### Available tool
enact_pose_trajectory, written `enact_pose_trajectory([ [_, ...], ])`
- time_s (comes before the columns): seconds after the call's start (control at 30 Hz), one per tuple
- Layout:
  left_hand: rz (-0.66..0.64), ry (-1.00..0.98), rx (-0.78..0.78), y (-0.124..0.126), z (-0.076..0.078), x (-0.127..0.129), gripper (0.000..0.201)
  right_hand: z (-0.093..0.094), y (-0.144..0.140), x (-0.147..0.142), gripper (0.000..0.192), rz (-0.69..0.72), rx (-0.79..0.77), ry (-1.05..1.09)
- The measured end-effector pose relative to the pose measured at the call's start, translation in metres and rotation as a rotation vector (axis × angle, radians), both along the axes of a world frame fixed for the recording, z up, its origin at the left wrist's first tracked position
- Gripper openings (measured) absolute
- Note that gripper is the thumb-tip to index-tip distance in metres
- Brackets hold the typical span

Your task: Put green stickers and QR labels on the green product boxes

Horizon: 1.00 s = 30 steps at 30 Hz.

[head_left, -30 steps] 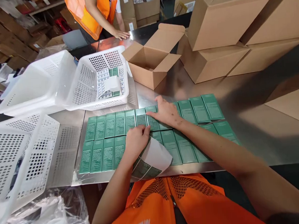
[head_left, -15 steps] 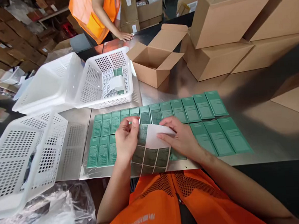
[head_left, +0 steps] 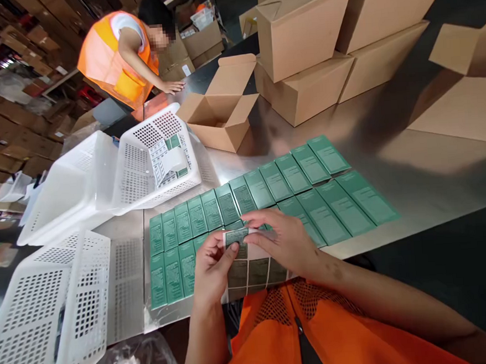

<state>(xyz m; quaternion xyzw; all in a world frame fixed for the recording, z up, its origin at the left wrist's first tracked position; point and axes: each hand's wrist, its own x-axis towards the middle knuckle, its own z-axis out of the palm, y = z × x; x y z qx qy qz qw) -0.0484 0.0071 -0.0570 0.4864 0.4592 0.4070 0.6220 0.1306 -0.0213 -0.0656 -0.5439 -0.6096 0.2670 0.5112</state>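
Observation:
My left hand [head_left: 213,270] is closed on the left edge of a sheet of stickers [head_left: 258,272], thumb on top. Dark green printed labels cover the lower part of the sheet, while bare white backing shows higher up. At the top, the fingers of my right hand [head_left: 288,238] pinch the right end of one green label [head_left: 236,237], which bends up from the sheet. Beneath and beyond both hands, two rows of green boxes [head_left: 273,181] lie flat, side by side, on the metal table [head_left: 356,249]. My hands and the sheet hide part of the near row.
An open carton [head_left: 223,136] stands behind the boxes, with stacked cartons [head_left: 303,89] to its right. At left are white plastic baskets [head_left: 71,188]; one basket [head_left: 134,170] holds printed sheets [head_left: 170,162]. Across the table a person in an orange vest [head_left: 114,63] leans with one hand on it.
My right fingers have moved left to the top label, whose end now lifts from the sheet. The sheet has tilted, and my view has turned, so the table slants.

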Motion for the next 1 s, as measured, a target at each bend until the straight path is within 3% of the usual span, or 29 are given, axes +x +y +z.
enact_pose_trajectory([
  [0.13, 0.02, -0.021, 0.001, -0.001, -0.002, 0.0, 0.02, 0.0, -0.002, 0.001, 0.021, -0.013, 0.007, -0.012],
  [0.37, -0.029, -0.013, 0.006, -0.004, 0.001, 0.004, 0.016, -0.008, -0.002, -0.002, 0.013, -0.141, 0.176, -0.062],
  [0.6, -0.001, 0.026, 0.011, 0.0, 0.005, 0.003, 0.025, -0.008, -0.008, -0.013, 0.019, -0.148, 0.241, -0.348],
  [0.77, 0.13, -0.028, -0.053, 0.003, 0.007, 0.001, 0.044, -0.009, -0.011, -0.015, 0.025, -0.061, 0.307, -0.524],
  [0.9, 0.183, -0.012, -0.116, 0.005, 0.006, -0.003, 0.037, -0.012, -0.016, -0.012, 0.025, 0.107, 0.309, -0.668],
  [1.0, 0.213, 0.063, -0.136, 0.011, 0.005, -0.012, 0.039, -0.002, -0.032, -0.001, 0.021, 0.269, 0.42, -0.676],
])
